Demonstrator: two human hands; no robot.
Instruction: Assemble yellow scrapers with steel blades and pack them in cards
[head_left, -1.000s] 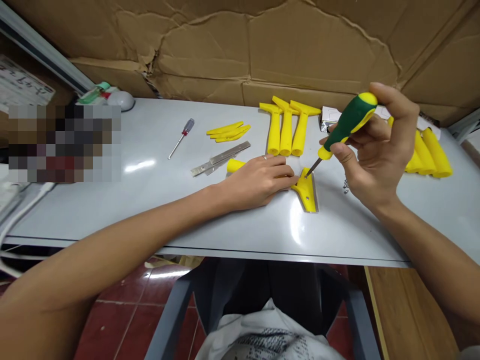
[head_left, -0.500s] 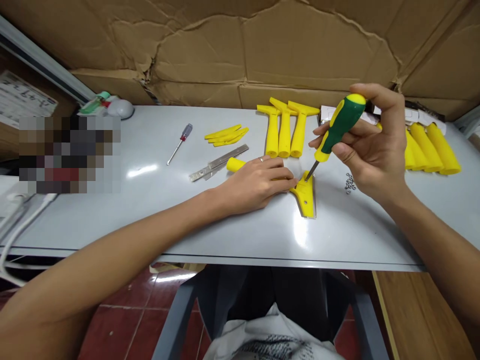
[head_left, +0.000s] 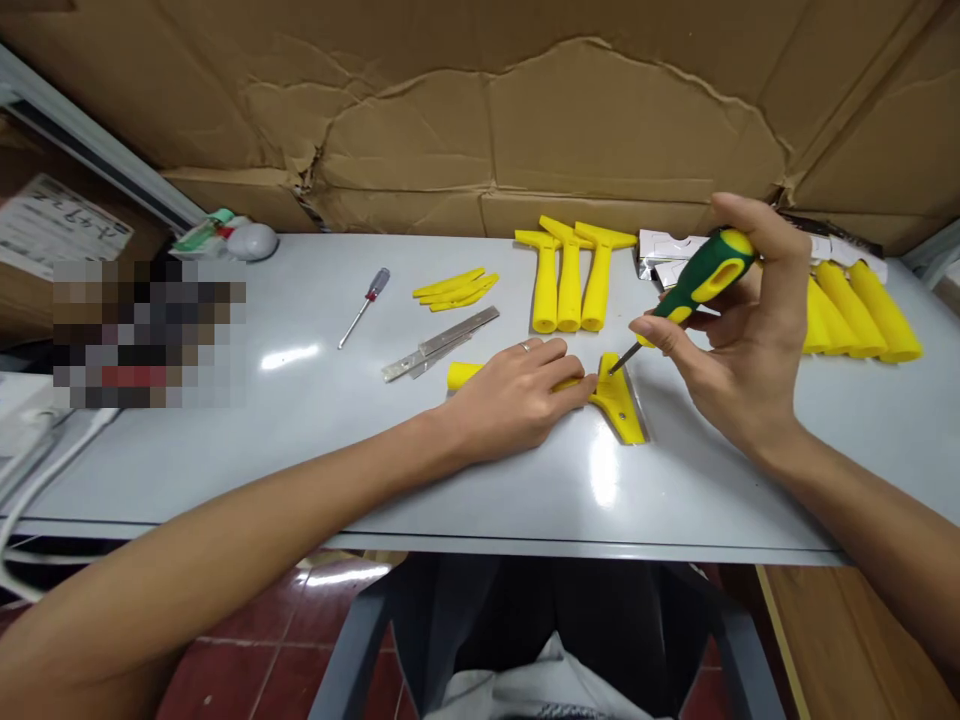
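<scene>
My left hand [head_left: 525, 400] is wrapped over the handle of a yellow scraper [head_left: 619, 408] and presses it to the table. The scraper's wide head points right, with a clear strip along its edge and a screw in its lower part. In my right hand [head_left: 739, 345] is a green and yellow screwdriver [head_left: 701, 278], tilted, its tip touching the upper part of the scraper head. My right fingers are closed round the screwdriver's handle.
On the table [head_left: 300, 440] lie a small screwdriver [head_left: 369, 298], yellow strips [head_left: 457, 288], metal blades [head_left: 442, 342] and three yellow scrapers [head_left: 570, 280]. More yellow handles [head_left: 862, 310] and white packets [head_left: 667, 248] are at the right; cardboard [head_left: 420, 120] stands behind.
The screwdriver leans further right, and its tip stays on the scraper head. The scraper has turned slightly. My right hand now hides the small nuts or screws. The whole view has shifted a little.
</scene>
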